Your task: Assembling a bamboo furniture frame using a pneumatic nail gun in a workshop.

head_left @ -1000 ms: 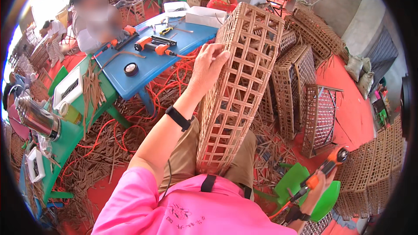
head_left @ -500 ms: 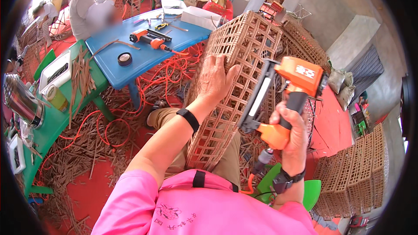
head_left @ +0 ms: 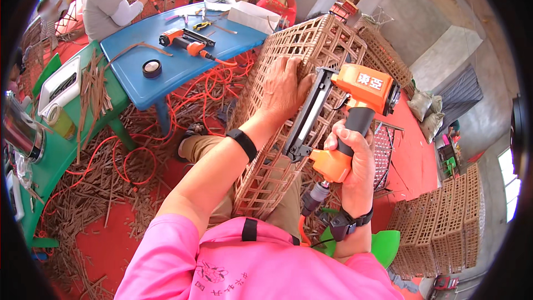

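Observation:
A tall brown lattice-woven basket [head_left: 308, 39] leans between my knees. My left hand [head_left: 280, 86] holds its upper side, fingers bent over the strips and thumb towards the staple gun. In my right hand [head_left: 358, 153] is an orange and black pneumatic staple gun [head_left: 361, 86], my fingers wrapped round its black grip. The gun's nose is over the basket's right face, close to my left thumb; I cannot tell whether it touches the weave. An air hose fitting [head_left: 315, 197] hangs from the handle's lower end.
A blue table [head_left: 130, 78] holds a second staple gun [head_left: 186, 41], a tape roll [head_left: 151, 68] and pliers [head_left: 202, 25]. A green table [head_left: 61, 153] stands left. Wood strips and orange hoses [head_left: 136, 180] litter the floor. Baskets [head_left: 438, 228] are stacked right. Another person [head_left: 111, 5] works behind.
The staple gun has moved left and slightly tilted, bringing its nose nearer my left hand. My left hand has shifted slightly, still on the basket. The view has turned a little.

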The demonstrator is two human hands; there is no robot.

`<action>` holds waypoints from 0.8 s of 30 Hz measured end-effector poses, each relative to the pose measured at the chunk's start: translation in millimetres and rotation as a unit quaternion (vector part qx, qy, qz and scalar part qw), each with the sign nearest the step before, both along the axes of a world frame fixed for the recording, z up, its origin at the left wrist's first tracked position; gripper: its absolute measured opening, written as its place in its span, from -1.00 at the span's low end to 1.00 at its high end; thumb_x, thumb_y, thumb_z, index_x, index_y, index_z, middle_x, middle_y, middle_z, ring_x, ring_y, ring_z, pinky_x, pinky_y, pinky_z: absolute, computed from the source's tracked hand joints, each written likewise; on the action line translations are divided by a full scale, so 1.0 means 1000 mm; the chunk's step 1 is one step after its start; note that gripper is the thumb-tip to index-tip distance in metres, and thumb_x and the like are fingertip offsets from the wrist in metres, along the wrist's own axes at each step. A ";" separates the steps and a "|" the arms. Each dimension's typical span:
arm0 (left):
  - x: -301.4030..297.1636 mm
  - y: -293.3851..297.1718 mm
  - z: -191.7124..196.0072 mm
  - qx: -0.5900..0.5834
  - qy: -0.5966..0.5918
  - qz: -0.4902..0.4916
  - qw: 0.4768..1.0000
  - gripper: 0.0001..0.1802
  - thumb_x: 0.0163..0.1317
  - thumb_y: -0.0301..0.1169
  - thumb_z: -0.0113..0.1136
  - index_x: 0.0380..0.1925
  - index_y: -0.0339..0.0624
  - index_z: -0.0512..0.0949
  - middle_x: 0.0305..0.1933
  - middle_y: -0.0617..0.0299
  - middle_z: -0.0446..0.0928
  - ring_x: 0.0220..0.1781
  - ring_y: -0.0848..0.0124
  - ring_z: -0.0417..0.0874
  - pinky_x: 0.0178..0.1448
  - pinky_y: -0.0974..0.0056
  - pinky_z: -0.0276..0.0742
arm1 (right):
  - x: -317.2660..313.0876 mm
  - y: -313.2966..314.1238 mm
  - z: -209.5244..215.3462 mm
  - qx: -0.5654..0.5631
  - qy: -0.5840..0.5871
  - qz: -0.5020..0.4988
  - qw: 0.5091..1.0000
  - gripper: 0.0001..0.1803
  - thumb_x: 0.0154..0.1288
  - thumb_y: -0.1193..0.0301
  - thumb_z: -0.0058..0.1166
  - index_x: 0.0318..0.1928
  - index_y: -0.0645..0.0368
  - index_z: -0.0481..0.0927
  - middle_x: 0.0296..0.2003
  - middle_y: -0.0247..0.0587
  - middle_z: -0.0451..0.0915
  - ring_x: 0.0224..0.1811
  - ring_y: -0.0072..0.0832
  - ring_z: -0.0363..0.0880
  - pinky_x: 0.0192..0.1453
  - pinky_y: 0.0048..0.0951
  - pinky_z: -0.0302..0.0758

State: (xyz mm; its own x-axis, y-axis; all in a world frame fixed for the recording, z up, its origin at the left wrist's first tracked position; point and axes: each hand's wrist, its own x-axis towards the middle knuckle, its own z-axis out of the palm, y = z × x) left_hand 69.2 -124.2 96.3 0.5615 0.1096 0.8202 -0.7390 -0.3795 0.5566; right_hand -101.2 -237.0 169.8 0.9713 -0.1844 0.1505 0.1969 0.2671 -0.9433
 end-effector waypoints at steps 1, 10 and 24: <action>0.001 0.001 0.004 -0.012 0.022 -0.006 1.000 -0.53 0.26 -0.15 0.26 0.01 -0.26 0.51 -0.07 -0.10 0.49 0.04 -0.05 0.53 0.11 -0.05 0.44 | -0.002 0.002 0.001 0.001 -0.008 -0.006 1.000 -0.74 0.13 0.50 0.26 -0.19 0.25 0.48 -0.40 -0.23 0.54 -0.40 -0.46 0.61 -0.28 -0.43 0.58; 0.004 -0.005 0.017 0.013 0.125 0.015 0.992 -0.60 0.18 -0.14 0.32 -0.17 -0.27 0.63 -0.19 -0.08 0.63 -0.08 -0.03 0.66 0.01 -0.01 0.55 | 0.003 0.001 -0.002 -0.005 -0.007 -0.011 1.000 -0.71 0.12 0.50 0.26 -0.17 0.25 0.47 -0.38 -0.22 0.55 -0.40 -0.45 0.60 -0.29 -0.41 0.57; 0.009 -0.001 0.003 -0.036 0.042 -0.032 0.998 -0.69 0.25 -0.29 0.27 -0.12 -0.29 0.56 -0.13 -0.09 0.62 -0.02 -0.06 0.63 0.06 0.00 0.52 | 0.010 0.006 0.004 -0.034 0.004 -0.014 0.999 -0.68 0.12 0.49 0.27 -0.13 0.25 0.46 -0.36 -0.21 0.54 -0.41 -0.46 0.59 -0.28 -0.41 0.56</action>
